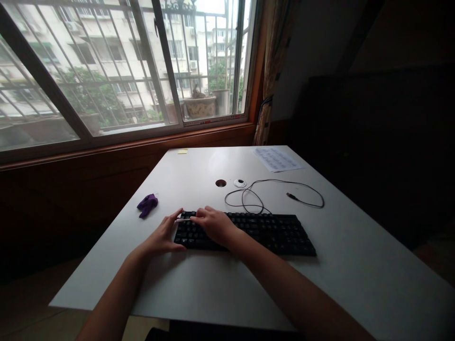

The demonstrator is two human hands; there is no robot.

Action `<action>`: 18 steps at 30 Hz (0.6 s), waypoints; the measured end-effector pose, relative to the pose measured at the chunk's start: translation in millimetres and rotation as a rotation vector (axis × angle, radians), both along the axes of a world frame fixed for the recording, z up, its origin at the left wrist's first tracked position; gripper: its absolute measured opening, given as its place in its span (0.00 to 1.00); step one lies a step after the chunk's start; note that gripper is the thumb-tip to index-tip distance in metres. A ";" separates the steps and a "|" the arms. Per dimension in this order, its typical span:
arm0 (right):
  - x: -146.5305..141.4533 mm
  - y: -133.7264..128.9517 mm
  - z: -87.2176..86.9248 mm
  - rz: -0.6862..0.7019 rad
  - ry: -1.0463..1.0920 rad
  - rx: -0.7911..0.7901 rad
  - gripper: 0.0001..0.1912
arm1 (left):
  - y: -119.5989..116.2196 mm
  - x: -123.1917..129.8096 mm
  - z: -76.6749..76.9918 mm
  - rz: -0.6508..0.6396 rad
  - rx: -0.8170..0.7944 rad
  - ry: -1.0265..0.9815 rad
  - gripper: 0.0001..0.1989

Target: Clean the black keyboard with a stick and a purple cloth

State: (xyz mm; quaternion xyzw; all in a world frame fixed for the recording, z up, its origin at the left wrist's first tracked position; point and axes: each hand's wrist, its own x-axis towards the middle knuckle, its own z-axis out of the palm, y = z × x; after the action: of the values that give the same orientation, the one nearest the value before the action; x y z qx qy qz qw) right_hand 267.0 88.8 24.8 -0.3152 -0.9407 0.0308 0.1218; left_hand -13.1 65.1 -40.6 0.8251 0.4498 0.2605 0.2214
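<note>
A black keyboard (280, 234) lies flat on the white table (213, 293). My left hand (167, 234) spans its left end, thumb at the front edge and fingers at the back corner, apart from the thumb. My right hand (213, 225) is over the left part of the keys, its fingers closed on a thin white stick (184, 219) whose tip points left toward my left hand. The keys under my right hand are hidden.
A black USB cable (302, 183) loops behind the keyboard. Purple cloth (147, 205) lies at the left. Farther back are a round hole (221, 183), a white cap (240, 183), printed sheets (279, 159) and a yellow note (182, 151). A barred window stands behind.
</note>
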 end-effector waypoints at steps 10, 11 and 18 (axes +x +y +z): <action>31.6 3.1 7.4 0.009 -0.131 0.061 0.18 | -1.5 4.6 6.8 0.019 -0.024 0.019 0.59; 40.0 2.6 7.9 0.006 -0.143 0.070 0.18 | -2.0 4.6 7.5 0.024 -0.031 0.017 0.59; 117.3 -4.5 11.9 -0.043 -0.224 0.111 0.21 | -2.0 1.5 6.0 0.027 -0.065 0.015 0.56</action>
State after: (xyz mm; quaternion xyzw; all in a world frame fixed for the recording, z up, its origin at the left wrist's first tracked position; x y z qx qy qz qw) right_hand 384.3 84.3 36.7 -0.3293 -0.9417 -0.0592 0.0341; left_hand -11.6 63.1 -34.5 0.8133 0.4708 0.2424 0.2412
